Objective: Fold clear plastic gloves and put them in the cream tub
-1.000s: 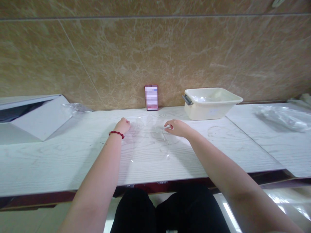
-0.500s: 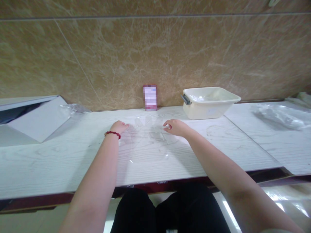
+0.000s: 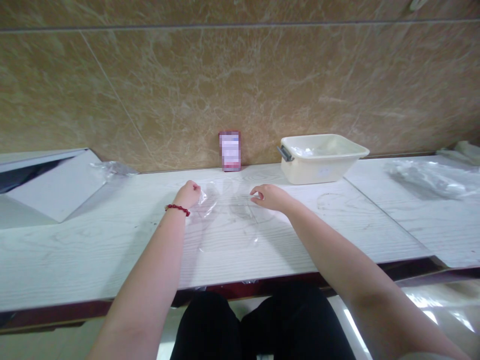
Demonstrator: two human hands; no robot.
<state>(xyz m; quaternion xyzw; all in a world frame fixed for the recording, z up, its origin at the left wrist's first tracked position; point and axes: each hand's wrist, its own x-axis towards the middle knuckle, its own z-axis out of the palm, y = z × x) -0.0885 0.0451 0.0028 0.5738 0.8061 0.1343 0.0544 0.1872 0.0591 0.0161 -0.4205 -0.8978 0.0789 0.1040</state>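
Note:
A clear plastic bag point(image 3: 228, 225) lies flat on the white wood-grain table point(image 3: 93, 260), its outline faint against the surface. My left hand point(image 3: 189, 194), with a red bead bracelet point(image 3: 177, 209) at the wrist, is closed on the bag's upper left corner, where the film is lifted and wrinkled. At the bag's right edge is my right hand point(image 3: 270, 197). Its thumb and forefinger curve toward each other with a small gap between the tips, and no film shows clearly between them.
A phone point(image 3: 230, 151) leans upright against the marbled wall. Right of it stands a cream plastic bin point(image 3: 315, 170) with clear plastic inside. More clear plastic bags point(image 3: 431, 177) lie at the far right. At left are a white box point(image 3: 60, 187) and crumpled clear plastic point(image 3: 114, 169).
My left hand has closed and shifted slightly up and right, and the bag's left corner now lifts and wrinkles. My right hand has hardly moved.

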